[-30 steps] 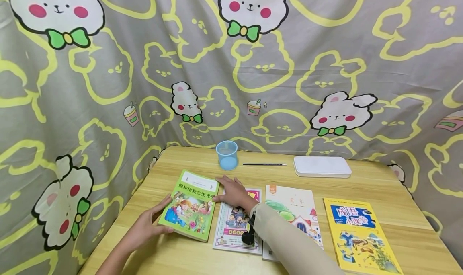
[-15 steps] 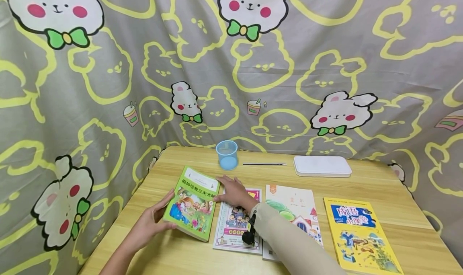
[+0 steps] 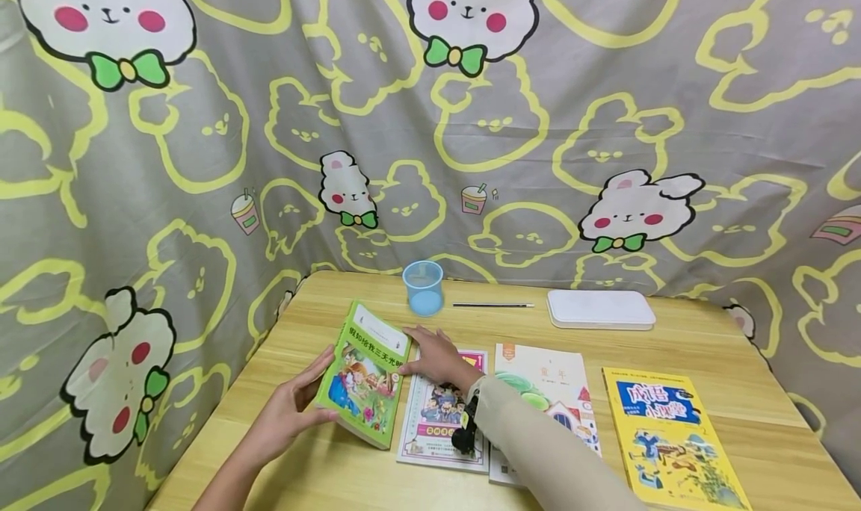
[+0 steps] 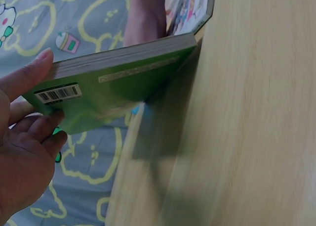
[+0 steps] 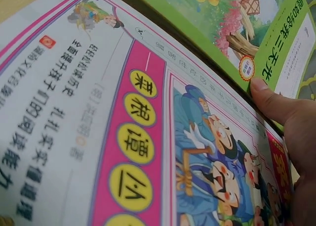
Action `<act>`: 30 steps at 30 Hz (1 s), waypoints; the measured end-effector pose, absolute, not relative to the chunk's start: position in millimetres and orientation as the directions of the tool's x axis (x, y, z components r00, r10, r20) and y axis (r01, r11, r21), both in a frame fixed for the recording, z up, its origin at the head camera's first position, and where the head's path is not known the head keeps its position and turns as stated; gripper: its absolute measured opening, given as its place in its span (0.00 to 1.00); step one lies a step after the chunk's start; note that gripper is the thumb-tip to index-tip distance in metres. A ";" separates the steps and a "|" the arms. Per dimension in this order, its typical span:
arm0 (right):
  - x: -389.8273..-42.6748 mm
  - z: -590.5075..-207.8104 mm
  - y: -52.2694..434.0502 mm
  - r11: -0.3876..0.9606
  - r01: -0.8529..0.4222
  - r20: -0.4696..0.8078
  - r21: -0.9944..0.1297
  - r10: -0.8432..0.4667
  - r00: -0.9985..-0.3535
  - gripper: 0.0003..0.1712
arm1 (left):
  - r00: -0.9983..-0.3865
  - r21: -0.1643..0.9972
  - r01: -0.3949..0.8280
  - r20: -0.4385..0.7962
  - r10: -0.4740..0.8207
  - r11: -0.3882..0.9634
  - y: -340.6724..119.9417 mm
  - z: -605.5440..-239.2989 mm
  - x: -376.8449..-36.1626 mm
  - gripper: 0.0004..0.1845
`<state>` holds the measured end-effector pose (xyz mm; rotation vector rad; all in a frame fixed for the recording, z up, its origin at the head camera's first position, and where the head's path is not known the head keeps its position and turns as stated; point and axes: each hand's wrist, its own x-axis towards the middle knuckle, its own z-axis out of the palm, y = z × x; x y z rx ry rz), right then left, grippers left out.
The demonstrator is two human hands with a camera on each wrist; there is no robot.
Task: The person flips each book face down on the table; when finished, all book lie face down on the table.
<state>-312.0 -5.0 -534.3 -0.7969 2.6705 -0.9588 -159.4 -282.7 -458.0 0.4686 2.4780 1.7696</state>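
pinching green book [image 3: 365, 380] by raised left edge, left hand [image 3: 288, 415], right hand [image 3: 437, 355] touching opposite edge, its grip unclear

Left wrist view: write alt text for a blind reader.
A left hand holds a green book tilted over a wooden table, its barcode showing. Behind it are part of the right hand, another book and a patterned curtain.

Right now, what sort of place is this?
Probably an indoor study or reading spot, perhaps a curtained-off corner: a wooden table, a green book and a yellow book, with cartoon-print cloth hung behind.
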 end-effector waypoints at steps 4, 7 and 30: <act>-312.6 -532.2 -4.6 0.637 -0.411 -0.009 -0.653 -0.548 -0.836 0.55 | -0.947 0.933 0.220 0.134 0.292 0.286 -279.1 -455.3 -158.5 0.48; -312.9 -530.3 -4.3 0.620 -0.399 -0.015 -0.675 -0.552 -0.834 0.55 | -0.951 0.934 0.202 0.115 0.287 0.293 -275.9 -452.9 -157.8 0.48; -318.9 -490.6 -15.1 0.410 -0.389 0.049 -0.825 -0.634 -0.772 0.53 | -0.947 0.917 0.203 0.095 0.306 0.344 -258.4 -446.6 -155.1 0.48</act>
